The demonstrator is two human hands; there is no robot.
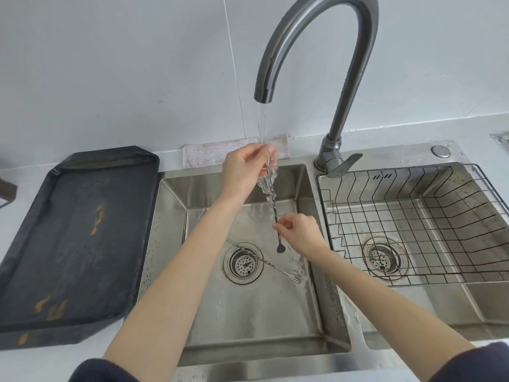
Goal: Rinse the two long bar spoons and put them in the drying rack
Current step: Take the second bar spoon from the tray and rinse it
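Dark sleeves nearest. Right hand (298, 232) pinches thin twisted steel bar spoon (272, 213) low on its stem, left hand (243, 168) pinches top end under tap stream (261, 125). 2nd twisted spoon w/ fork end (264, 261) lies on left basin's (248, 312) floor across drain. Wire drying rack (413, 221) in right basin. Likely light, stiff, slick when wet; hold twisted mid-stem.

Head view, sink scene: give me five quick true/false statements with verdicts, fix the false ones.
1. Water is running from the faucet. True.
2. Both hands hold the same bar spoon. True: the left hand grips its top, the right hand pinches it lower down.
3. The second bar spoon already lies in the drying rack. False: it lies on the left basin floor, across the drain.
4. The drying rack sits in the right basin. True.
5. The dark tray is right of the sink. False: it is on the left.
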